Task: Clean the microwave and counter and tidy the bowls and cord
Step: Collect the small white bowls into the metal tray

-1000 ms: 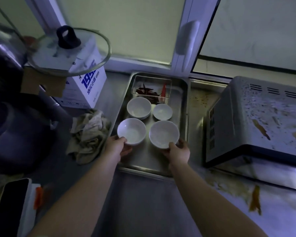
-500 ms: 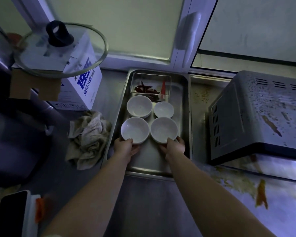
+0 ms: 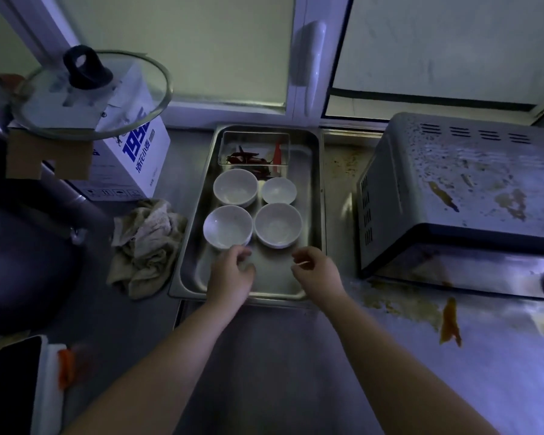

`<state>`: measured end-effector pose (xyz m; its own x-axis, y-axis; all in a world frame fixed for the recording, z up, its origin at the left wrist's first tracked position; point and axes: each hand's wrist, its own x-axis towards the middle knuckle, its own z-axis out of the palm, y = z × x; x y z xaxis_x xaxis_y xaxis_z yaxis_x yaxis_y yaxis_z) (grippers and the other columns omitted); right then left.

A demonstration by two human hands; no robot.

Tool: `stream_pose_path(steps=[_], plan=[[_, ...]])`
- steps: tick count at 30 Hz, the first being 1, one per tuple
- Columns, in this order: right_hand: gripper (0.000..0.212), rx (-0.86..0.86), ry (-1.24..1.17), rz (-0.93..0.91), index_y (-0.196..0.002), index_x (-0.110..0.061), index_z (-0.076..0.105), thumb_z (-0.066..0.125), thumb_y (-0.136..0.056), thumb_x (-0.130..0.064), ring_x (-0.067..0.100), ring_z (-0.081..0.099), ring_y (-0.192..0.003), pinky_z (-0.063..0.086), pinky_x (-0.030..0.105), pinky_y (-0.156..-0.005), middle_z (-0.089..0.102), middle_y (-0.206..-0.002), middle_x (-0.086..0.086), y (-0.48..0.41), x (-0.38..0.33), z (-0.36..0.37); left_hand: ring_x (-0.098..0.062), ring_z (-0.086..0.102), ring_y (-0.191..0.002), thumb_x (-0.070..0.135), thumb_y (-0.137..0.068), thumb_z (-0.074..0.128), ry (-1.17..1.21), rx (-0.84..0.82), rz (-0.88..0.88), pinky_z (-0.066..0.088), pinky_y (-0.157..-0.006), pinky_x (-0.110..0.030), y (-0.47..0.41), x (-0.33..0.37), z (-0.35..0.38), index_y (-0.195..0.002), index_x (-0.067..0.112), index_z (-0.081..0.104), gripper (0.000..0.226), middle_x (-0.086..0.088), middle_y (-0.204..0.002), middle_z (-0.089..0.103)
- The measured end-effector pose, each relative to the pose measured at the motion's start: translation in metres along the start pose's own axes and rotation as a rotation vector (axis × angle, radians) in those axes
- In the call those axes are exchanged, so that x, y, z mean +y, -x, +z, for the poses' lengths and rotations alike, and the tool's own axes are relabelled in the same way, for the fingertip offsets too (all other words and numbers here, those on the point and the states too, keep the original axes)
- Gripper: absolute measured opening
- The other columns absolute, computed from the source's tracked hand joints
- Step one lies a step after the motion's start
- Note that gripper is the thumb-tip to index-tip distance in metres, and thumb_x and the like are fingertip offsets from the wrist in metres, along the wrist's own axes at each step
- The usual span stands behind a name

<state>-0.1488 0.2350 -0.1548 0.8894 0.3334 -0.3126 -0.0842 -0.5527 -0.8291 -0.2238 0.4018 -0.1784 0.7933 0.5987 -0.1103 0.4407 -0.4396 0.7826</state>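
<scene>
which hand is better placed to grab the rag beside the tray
Left, probably. The left hand hovers empty over the left side of the tray, next to the rag. The right hand is farther off, nearer the microwave.

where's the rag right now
In the head view the crumpled rag lies on the counter on the left, against the left rim of the metal tray, just in front of the white box with blue print.
</scene>
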Motion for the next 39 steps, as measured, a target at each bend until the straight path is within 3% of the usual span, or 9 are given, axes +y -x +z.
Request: stream_pose_path(steps=[2, 5, 10, 12, 15, 19, 26, 34, 39], plan=[[0.026, -0.049, 0.299, -0.166, -0.111, -0.017, 0.063, 0.060, -0.086, -0.012, 0.016, 0.058, -0.090, 0.044, 0.024, -0.075, 0.061, -0.103, -0.002, 0.015, 0.010, -0.022, -0.018, 0.059, -0.094, 0.017, -0.079, 0.069, -0.265, -0.024, 0.261, 0.050, -0.077, -0.034, 0.017, 0.012, 0.007, -0.096, 0.020, 0.065, 0.019, 0.003, -0.098, 0.064], [0.034, -0.092, 0.674, -0.314, -0.121, -0.017, 0.060, 0.053, -0.088, -0.015, 0.027, 0.052, -0.111, 0.043, 0.034, -0.085, 0.058, -0.120, 0.005, 0.035, 0.038, -0.054, -0.026, 0.058, -0.089, 0.021, -0.072, 0.070, -0.533, -0.103, 0.469, 0.049, -0.070, -0.039, 0.046, 0.035, 0.028, -0.092, 0.021, 0.065, 0.020, 0.000, -0.092, 0.063], [0.038, -0.151, 0.833, -0.188, -0.132, -0.022, 0.050, 0.045, -0.094, -0.019, 0.028, 0.042, -0.127, 0.039, 0.035, -0.097, 0.047, -0.139, 0.005, 0.077, 0.099, -0.112, -0.029, 0.058, -0.078, 0.023, -0.061, 0.070, -0.705, -0.299, 0.649, 0.049, -0.063, -0.039, 0.102, 0.069, 0.097, -0.084, 0.019, 0.065, 0.024, -0.002, -0.085, 0.060], [0.040, -0.170, 0.880, -0.149, -0.135, -0.021, 0.047, 0.044, -0.095, -0.018, 0.028, 0.040, -0.131, 0.037, 0.035, -0.101, 0.043, -0.144, 0.007, 0.096, 0.130, -0.139, -0.030, 0.059, -0.086, 0.022, -0.065, 0.068, -0.733, -0.365, 0.670, 0.050, -0.071, -0.042, 0.127, 0.083, 0.132, -0.091, 0.019, 0.065, 0.026, -0.003, -0.092, 0.061], [0.038, -0.158, 0.908, -0.094, -0.132, -0.020, 0.048, 0.041, -0.095, -0.015, 0.028, 0.044, -0.124, 0.038, 0.035, -0.096, 0.049, -0.136, 0.007, 0.129, 0.178, -0.189, -0.030, 0.052, -0.107, 0.027, -0.080, 0.059, -0.784, -0.484, 0.642, 0.042, -0.090, -0.042, 0.168, 0.111, 0.189, -0.114, 0.022, 0.060, 0.035, -0.001, -0.111, 0.057], [0.039, -0.094, 0.853, 0.027, -0.132, -0.019, 0.049, 0.042, -0.094, -0.014, 0.028, 0.044, -0.123, 0.039, 0.034, -0.093, 0.051, -0.132, 0.005, 0.164, 0.239, -0.267, -0.027, 0.042, -0.118, 0.029, -0.090, 0.051, -0.813, -0.562, 0.614, 0.032, -0.096, -0.041, 0.220, 0.154, 0.262, -0.126, 0.025, 0.050, 0.036, 0.001, -0.124, 0.049], [0.036, 0.115, 0.707, 0.164, -0.127, -0.022, 0.054, 0.050, -0.092, -0.018, 0.025, 0.048, -0.120, 0.043, 0.034, -0.082, 0.055, -0.127, 0.001, 0.191, 0.328, -0.392, -0.026, 0.043, -0.114, 0.029, -0.087, 0.051, -0.793, -0.597, 0.692, 0.034, -0.092, -0.039, 0.270, 0.243, 0.378, -0.111, 0.025, 0.053, 0.024, 0.001, -0.116, 0.051], [0.039, 0.494, 0.246, 0.401, -0.129, -0.019, 0.052, 0.055, -0.090, -0.020, 0.025, 0.057, -0.104, 0.048, 0.034, -0.078, 0.058, -0.119, 0.004, 0.169, 0.385, -0.502, -0.028, 0.043, -0.114, 0.025, -0.086, 0.049, -0.784, -0.588, 0.680, 0.036, -0.090, -0.039, 0.272, 0.317, 0.471, -0.110, 0.022, 0.054, 0.024, -0.003, -0.115, 0.051], [0.045, 0.481, -0.055, 0.560, -0.133, -0.018, 0.043, 0.055, -0.091, -0.026, 0.022, 0.058, -0.084, 0.044, 0.030, -0.067, 0.060, -0.092, -0.001, 0.139, 0.399, -0.529, -0.027, 0.041, -0.113, 0.022, -0.087, 0.049, -0.835, -0.567, 0.644, 0.036, -0.092, -0.040, 0.256, 0.334, 0.496, -0.112, 0.021, 0.054, 0.025, -0.003, -0.115, 0.050]])
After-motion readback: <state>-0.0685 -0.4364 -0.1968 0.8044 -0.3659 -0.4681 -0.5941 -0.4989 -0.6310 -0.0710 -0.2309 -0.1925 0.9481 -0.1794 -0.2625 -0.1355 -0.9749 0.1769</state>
